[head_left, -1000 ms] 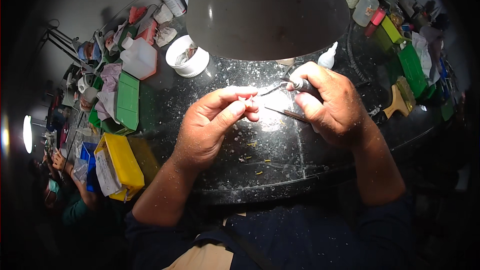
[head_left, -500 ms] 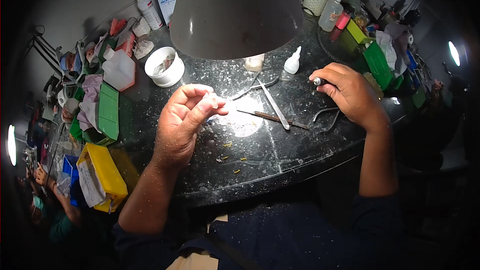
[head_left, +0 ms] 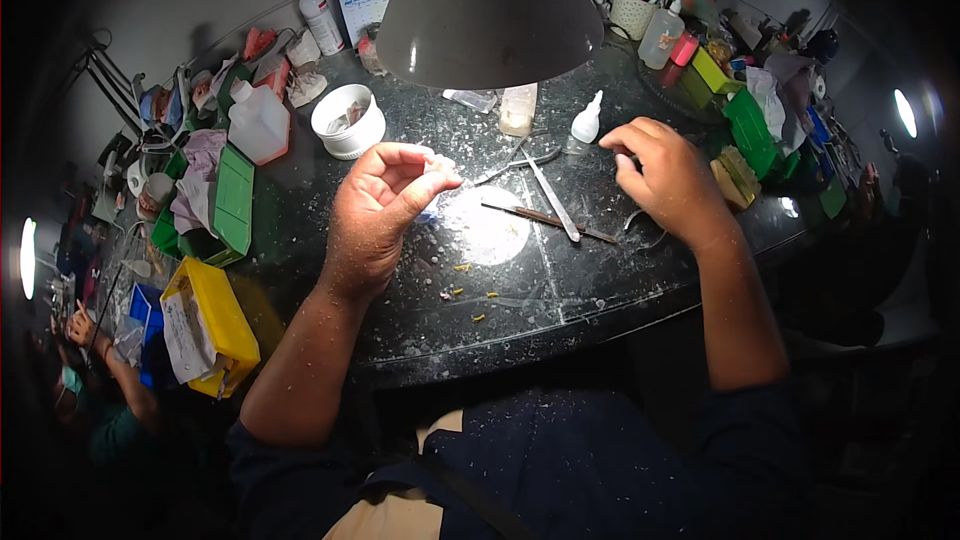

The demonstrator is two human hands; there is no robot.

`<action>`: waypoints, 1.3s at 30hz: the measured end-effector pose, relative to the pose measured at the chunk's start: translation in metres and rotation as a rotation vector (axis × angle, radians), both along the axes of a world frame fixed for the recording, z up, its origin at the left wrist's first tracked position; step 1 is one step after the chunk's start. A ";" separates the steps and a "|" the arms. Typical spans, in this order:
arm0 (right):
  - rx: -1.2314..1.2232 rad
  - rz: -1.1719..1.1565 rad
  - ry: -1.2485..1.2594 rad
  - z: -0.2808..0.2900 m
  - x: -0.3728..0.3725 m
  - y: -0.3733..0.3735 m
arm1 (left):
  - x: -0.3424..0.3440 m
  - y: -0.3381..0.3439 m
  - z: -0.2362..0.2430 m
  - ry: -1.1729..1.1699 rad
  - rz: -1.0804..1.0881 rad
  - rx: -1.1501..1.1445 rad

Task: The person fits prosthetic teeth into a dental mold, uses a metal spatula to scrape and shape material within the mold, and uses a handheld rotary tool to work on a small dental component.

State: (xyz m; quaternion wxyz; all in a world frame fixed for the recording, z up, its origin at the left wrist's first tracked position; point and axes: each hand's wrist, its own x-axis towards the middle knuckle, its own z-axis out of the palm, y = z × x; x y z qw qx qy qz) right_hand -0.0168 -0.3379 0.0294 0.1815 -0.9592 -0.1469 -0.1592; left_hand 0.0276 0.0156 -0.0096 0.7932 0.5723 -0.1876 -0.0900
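Observation:
My left hand (head_left: 375, 215) is raised over the left of the lit bench, thumb and fingers pinching a small pale, whitish piece (head_left: 438, 166). My right hand (head_left: 665, 180) hovers over the bench's right side with its fingers curled; whatever they hold, if anything, is hidden. Between the hands lie a long silver metal instrument (head_left: 550, 195), a thin brown-handled tool (head_left: 568, 226) crossing beneath it, and dark pliers (head_left: 515, 166). Another curved metal tool (head_left: 645, 228) shows partly beneath my right hand. A white dropper bottle (head_left: 587, 120) stands just left of my right fingers.
A large grey lamp shade (head_left: 490, 20) overhangs the far bench. A white round tub (head_left: 349, 125) and small clear jar (head_left: 517, 112) stand below it. Green (head_left: 233, 202) and yellow bins (head_left: 232, 315) line the left; bottles and green bins (head_left: 755, 135) crowd the right. Yellow scraps (head_left: 479, 318) lie nearer me.
My right hand has turned and shifted slightly left; the dark cylindrical tool in its fingers no longer shows. My left hand still pinches the pale piece. The whole view has shifted slightly.

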 end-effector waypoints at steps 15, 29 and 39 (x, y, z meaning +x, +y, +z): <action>0.681 0.132 0.482 0.011 0.023 0.080 | -0.014 -0.001 0.004 -0.197 0.045 0.084; 1.156 0.468 0.044 -0.026 0.011 0.109 | -0.021 -0.003 0.013 -0.209 0.149 0.180; 0.678 0.657 -0.135 -0.019 0.003 0.113 | -0.022 0.000 0.011 -0.285 0.201 0.246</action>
